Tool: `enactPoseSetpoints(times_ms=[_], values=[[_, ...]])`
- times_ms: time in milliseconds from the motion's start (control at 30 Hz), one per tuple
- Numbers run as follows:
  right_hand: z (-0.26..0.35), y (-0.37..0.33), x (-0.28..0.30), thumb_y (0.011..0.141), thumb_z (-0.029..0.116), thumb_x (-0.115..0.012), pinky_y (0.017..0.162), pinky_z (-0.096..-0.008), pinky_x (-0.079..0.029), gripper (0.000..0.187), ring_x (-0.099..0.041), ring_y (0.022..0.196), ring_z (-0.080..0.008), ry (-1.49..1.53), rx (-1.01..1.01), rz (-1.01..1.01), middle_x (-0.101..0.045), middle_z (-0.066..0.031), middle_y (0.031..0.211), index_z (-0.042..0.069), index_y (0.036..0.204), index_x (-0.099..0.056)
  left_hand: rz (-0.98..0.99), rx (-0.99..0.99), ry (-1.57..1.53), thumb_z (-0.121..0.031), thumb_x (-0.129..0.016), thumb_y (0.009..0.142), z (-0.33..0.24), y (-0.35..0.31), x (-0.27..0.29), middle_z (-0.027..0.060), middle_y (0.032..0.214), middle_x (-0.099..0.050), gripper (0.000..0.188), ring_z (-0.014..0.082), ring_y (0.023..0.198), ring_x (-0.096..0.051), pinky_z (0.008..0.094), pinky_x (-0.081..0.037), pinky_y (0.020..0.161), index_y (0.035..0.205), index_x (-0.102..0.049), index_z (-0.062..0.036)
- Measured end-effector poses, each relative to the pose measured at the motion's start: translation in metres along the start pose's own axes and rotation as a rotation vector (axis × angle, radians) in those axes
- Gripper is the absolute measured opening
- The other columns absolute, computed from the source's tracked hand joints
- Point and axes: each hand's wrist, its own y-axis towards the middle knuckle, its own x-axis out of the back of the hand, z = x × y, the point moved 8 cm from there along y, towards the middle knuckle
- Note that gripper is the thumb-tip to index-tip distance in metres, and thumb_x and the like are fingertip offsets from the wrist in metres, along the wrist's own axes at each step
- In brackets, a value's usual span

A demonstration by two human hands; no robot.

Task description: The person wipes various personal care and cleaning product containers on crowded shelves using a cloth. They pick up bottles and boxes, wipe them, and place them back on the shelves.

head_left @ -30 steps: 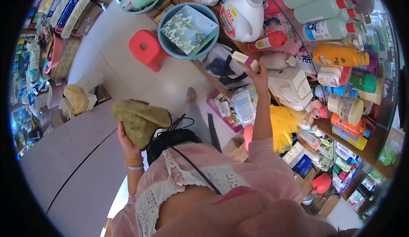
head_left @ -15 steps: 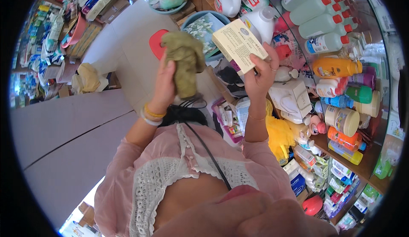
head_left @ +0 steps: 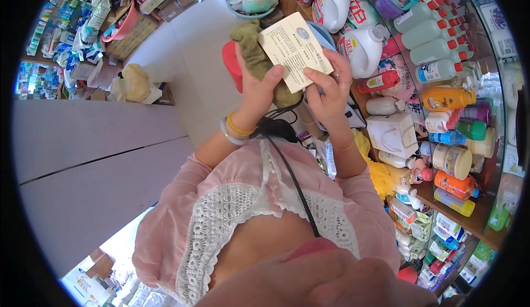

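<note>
Right hand (head_left: 329, 90) pinches cream rectangular cardboard box (head_left: 295, 53), far centre; left hand (head_left: 255, 93) clutches bunched olive-green fabric cloth (head_left: 253, 43), partly behind box. Risk — loosened right fingertips could drop box; cloth could snag it.

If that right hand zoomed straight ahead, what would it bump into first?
The right hand would meet the cream-coloured box first, since it's touching it. Next might be the green cloth, but depth is unclear.

Bright, soft shadows, fisheye-bent edges — black corners
</note>
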Motion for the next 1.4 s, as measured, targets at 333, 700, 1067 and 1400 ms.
enactPoseSetpoints(times_ms=[333, 700, 1067, 1400], values=[[0.031, 0.021, -0.045, 0.071, -0.015, -0.054, 0.09, -0.0348, -0.045, 0.037, -0.05, 0.111, -0.0286, 0.03, 0.093, 0.069, -0.041, -0.0147, 0.126, 0.009, 0.097, -0.062, -0.071, 0.004, -0.062, -0.002, -0.068, 0.078, -0.038, -0.009, 0.041, 0.011, 0.121, -0.045, 0.073, 0.019, 0.11, -0.05, 0.0355, -0.044, 0.093, 0.133, -0.02, -0.0087], [0.024, 0.028, -0.128, 0.068, -0.012, -0.055, 0.097, -0.0368, -0.041, 0.061, -0.044, 0.121, -0.0296, 0.522, -0.269, 0.119, -0.031, -0.0163, 0.135, 0.007, 0.125, -0.042, -0.219, -0.008, -0.23, 0.0, -0.065, 0.079, -0.082, -0.014, 0.099, 0.0105, 0.12, -0.046, 0.069, 0.0194, 0.108, -0.051, 0.035, -0.047, 0.09, 0.132, -0.022, -0.0098], [0.031, 0.055, -0.255, 0.058, 0.001, -0.076, 0.098, -0.0345, -0.039, 0.081, -0.048, 0.115, -0.021, 0.533, -0.316, 0.371, -0.044, -0.0121, 0.125, 0.002, 0.127, -0.033, -0.156, -0.167, 0.046, -0.013, -0.053, 0.091, -0.14, -0.017, 0.23, 0.012, 0.135, -0.038, 0.059, 0.02, 0.122, -0.041, 0.0339, -0.033, 0.103, 0.141, -0.022, -0.0031], [0.003, 0.044, -0.369, 0.054, 0.03, -0.082, 0.095, -0.0327, -0.04, 0.096, -0.05, 0.111, -0.018, 1.296, -0.744, 0.69, -0.048, -0.0124, 0.125, 0.001, 0.132, -0.034, -0.122, 0.093, 0.2, -0.035, -0.044, 0.096, -0.19, 0.049, 0.301, 0.0101, 0.118, -0.054, 0.046, 0.0159, 0.109, -0.049, 0.0294, -0.037, 0.096, 0.127, -0.045, -0.0007]])
